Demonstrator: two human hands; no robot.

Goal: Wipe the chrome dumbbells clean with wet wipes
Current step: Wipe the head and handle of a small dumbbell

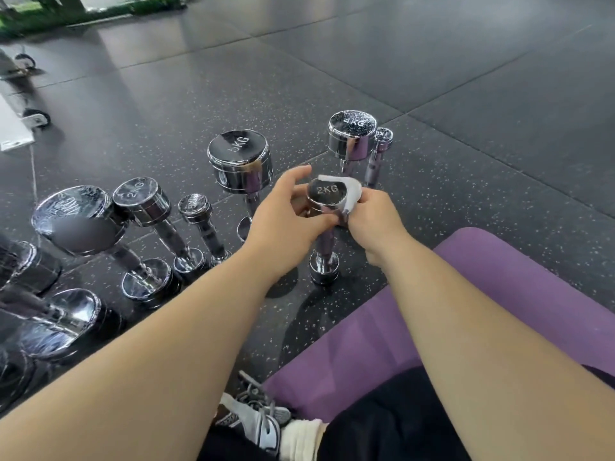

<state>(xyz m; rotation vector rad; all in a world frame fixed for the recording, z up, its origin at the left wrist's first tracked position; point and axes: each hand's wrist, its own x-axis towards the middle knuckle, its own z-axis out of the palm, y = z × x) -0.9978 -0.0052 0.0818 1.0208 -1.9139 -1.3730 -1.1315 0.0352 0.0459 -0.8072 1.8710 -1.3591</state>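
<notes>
Gym floor (432,78), seven-plus chrome dumbbells (239,158): left fingers (294,181) grip a 2KG dumbbell (327,192), right fingers (371,202) pinch one wipe (350,191).

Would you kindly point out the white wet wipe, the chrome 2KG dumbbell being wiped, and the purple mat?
White wet wipe (352,190): head view, fold over the dumbbell's rim.
Chrome 2KG dumbbell (326,192): head view, stamped upper end face.
Purple mat (492,277): head view, bare upper part.
</notes>
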